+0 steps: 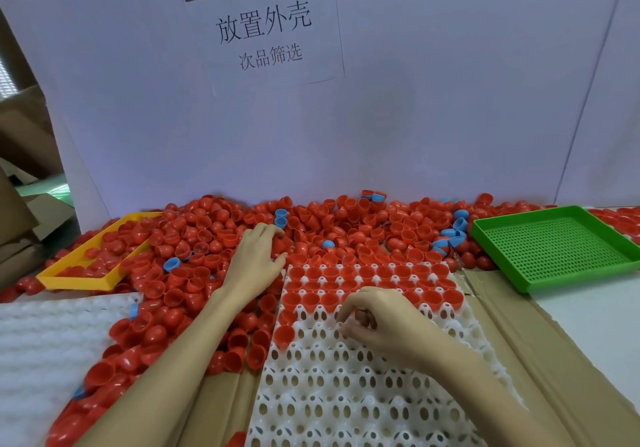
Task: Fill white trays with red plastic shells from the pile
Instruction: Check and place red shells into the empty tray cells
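Note:
A big pile of red plastic shells (214, 238) covers the table's back and left. In front lies a white tray (346, 387) with holed cups; its far rows hold red shells (367, 273), and the near cups show bare. My left hand (256, 259) reaches into the pile just beyond the tray's far left corner, fingers spread over shells. My right hand (377, 322) hovers over the tray's third row with fingers curled; whether it holds a shell is hidden.
A yellow tray (69, 278) with red shells sits at the left, a green perforated tray (554, 249) at the right. Several blue shells (457, 228) are mixed in the pile. White foam sheet (45, 360) lies at near left, cardboard (512, 335) under the tray, a white board behind.

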`<state>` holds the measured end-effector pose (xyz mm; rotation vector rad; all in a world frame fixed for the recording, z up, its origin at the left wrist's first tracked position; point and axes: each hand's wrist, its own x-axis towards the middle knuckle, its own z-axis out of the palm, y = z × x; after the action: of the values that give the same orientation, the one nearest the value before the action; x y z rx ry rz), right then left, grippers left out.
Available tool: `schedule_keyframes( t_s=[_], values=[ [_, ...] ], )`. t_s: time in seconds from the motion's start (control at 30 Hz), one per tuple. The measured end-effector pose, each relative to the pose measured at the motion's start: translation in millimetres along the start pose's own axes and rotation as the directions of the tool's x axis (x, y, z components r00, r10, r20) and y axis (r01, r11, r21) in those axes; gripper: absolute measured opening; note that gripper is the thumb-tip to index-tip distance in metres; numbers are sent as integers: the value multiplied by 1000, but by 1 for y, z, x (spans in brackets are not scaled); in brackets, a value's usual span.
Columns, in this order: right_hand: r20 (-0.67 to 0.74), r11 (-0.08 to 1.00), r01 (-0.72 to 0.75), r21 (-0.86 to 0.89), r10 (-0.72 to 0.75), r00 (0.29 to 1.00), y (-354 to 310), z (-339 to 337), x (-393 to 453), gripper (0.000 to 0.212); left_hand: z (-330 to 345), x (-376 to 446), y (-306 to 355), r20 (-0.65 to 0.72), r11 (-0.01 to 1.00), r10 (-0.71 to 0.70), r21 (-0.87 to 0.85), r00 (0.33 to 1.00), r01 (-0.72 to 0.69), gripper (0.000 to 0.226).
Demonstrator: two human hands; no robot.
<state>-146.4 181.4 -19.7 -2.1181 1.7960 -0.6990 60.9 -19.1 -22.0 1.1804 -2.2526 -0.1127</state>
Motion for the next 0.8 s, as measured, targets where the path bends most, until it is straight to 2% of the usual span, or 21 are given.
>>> schedule_keyframes(
  t_s=[0.13,0.23,0.33,0.4,0.5,0.63,0.8],
  values=[
    [2,1000,-6,19,6,1000,0,1,1,13,-5,-24,21,-57,989,63,-128,996,-70,39],
    [-78,985,-41,169,55,995,-1,1,2,19,-8,-48,44,-97,961,118,-241,988,-138,33],
    [-182,951,-36,308,96,979,-3,-1,2,36,-15,-68,66,-102,897,174,-394,979,-201,29],
    [-222,923,1,386,92,971,-5,-6,2,42,-20,-76,75,-37,823,165,-546,986,-158,28],
    [-199,872,37,489,70,977,-10,-13,1,38,-29,-83,79,107,682,191,-730,976,-53,33],
    [-224,867,94,490,20,974,-14,-14,1,26,-33,-87,77,169,567,206,-823,964,23,37],
    [-236,911,101,400,-5,972,-15,-12,-1,14,-34,-88,74,171,519,158,-852,972,66,36]
  ],
)
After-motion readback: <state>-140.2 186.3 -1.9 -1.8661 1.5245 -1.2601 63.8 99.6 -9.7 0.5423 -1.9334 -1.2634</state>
